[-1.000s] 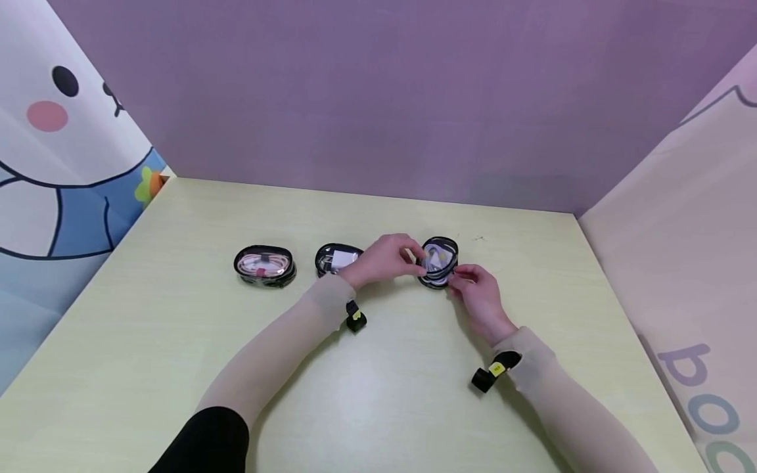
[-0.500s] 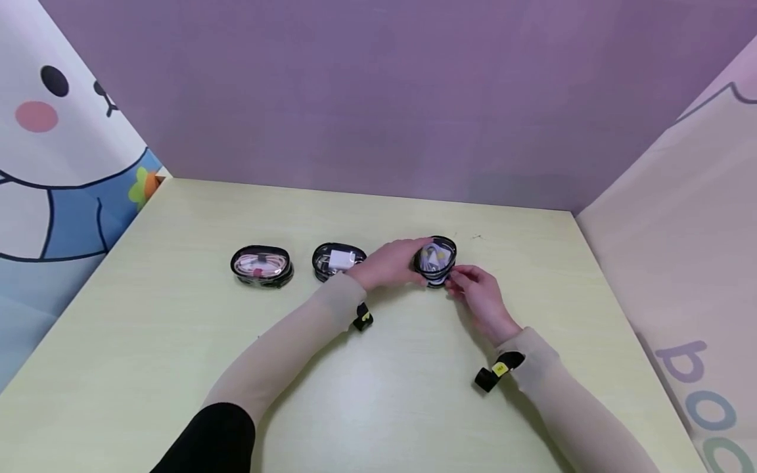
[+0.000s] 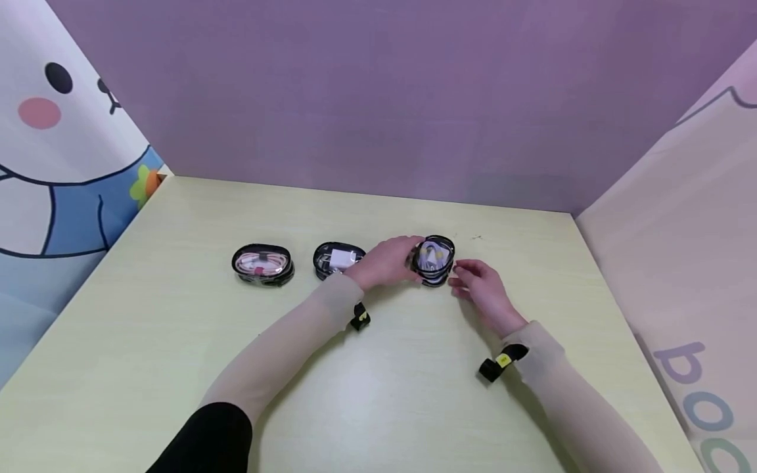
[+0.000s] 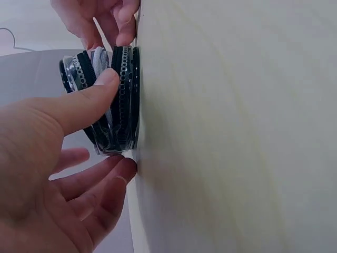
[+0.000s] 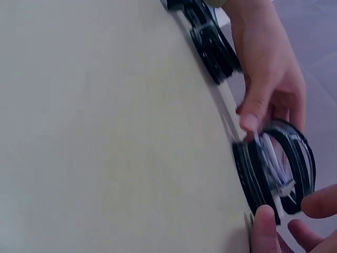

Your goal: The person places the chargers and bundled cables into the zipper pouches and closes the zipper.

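Note:
A small oval zip pouch (image 3: 434,256) with black trim and a clear top stands on the table at centre right in the head view. White cable (image 5: 269,153) shows in the gap between its zippered halves. My left hand (image 3: 387,263) grips the pouch's left end, its thumb (image 4: 107,79) on the near side and other fingers round the end. At the opposite end is my right hand (image 3: 485,289), thumb and fingers spread, fingertips (image 5: 265,216) right at the pouch's edge. A second pouch (image 3: 340,258), with a white block inside, is partly covered by my left hand.
Farther left lies a third clear-topped pouch (image 3: 263,265) with a pinkish cable inside. The light wooden table (image 3: 367,394) meets a purple wall (image 3: 378,98) at the back, with printed side panels left and right.
My left hand has moved from reaching over the pouch's edge to gripping its left end. My right hand has drawn slightly right, its fingers now more spread from the pouch.

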`<act>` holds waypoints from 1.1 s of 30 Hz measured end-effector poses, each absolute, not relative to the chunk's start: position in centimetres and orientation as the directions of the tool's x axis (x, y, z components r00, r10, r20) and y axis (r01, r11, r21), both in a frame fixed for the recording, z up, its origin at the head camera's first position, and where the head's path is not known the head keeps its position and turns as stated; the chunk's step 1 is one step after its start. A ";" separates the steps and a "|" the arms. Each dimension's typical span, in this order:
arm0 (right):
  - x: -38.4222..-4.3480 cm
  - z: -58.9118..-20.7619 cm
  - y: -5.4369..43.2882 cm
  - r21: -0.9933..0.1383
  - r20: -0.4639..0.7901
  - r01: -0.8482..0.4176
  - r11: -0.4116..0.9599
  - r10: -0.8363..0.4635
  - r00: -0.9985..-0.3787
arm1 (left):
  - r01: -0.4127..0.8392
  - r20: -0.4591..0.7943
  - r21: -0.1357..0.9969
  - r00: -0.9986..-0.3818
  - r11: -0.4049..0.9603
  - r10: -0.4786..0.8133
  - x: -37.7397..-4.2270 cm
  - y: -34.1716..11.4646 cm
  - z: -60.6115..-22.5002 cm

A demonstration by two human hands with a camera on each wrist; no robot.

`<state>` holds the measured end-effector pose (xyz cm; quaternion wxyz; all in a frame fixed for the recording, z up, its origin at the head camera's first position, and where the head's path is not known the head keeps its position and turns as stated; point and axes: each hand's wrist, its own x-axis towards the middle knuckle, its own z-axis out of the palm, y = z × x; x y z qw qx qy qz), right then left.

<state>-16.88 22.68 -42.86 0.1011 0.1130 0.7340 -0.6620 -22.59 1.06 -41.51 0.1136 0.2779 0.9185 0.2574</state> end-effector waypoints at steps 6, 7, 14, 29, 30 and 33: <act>-19.4 -42.5 23.8 -0.954 -0.245 0.227 0.194 -0.076 -0.966 | 0.459 -0.081 0.520 -0.813 0.720 0.577 -22.5 0.9 -41.3; -19.7 -42.4 23.9 -0.954 -0.242 0.218 0.204 -0.099 -0.965 | 0.462 -0.082 0.520 -0.810 0.718 0.581 -22.5 0.9 -41.3; -19.3 -41.4 24.1 -0.939 -0.296 0.257 0.226 -0.158 -0.942 | 0.492 -0.094 0.489 -0.791 0.721 0.604 -22.3 0.6 -40.9; -13.6 -40.5 22.9 -0.924 -0.304 0.230 0.305 -0.225 -0.926 | 0.558 -0.050 0.484 -0.752 0.675 0.657 -19.2 -2.3 -39.5; -13.3 -40.5 22.8 -0.925 -0.305 0.228 0.303 -0.234 -0.923 | 0.564 -0.035 0.496 -0.746 0.660 0.665 -18.9 -2.6 -39.5; -12.4 -40.5 22.5 -0.927 -0.313 0.236 0.291 -0.256 -0.915 | 0.570 -0.010 0.529 -0.737 0.629 0.676 -18.0 -3.4 -39.5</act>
